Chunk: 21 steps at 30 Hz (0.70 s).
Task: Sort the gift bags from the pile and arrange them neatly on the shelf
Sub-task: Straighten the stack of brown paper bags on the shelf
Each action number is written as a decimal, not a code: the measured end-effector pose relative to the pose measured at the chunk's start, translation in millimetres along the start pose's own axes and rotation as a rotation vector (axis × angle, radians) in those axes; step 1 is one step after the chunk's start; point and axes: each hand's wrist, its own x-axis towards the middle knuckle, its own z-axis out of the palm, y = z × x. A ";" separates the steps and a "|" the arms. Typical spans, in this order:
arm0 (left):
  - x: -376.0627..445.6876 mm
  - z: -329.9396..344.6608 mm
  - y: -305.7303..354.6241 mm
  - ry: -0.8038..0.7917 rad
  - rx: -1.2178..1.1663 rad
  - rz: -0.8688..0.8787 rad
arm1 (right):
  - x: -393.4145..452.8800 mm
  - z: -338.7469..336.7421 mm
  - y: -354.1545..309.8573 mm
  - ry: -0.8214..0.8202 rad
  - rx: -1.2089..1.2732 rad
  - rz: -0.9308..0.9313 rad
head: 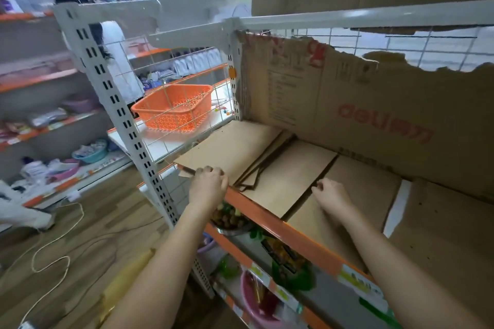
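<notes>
From the head camera we look down on a shelf (270,215) with an orange front edge, lined and backed with brown cardboard (374,104). Two flat kraft gift bags lie on it. The left gift bag (230,149) sits toward ten o'clock from the frame's centre, its near corner jutting over the shelf edge. The right gift bag (288,176) lies just beside it near centre, its dark cord handles (263,168) trailing across the gap between the two.

Our left hand (208,184), at about seven o'clock from centre, has its fingers curled over the near edge of the left gift bag, apparently pinching it, though motion blur makes the grip hard to confirm. Our right hand (330,191), at about five o'clock, rests at the near right corner of the right gift bag with fingers bent; whether it grasps the bag or only presses on it we cannot tell.

An orange basket (173,109) stands on the neighbouring shelf at ten o'clock.
</notes>
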 end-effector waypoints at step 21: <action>168.3 32.2 -100.1 -0.229 -0.093 -0.116 | 36.4 48.9 -37.5 0.312 0.806 0.502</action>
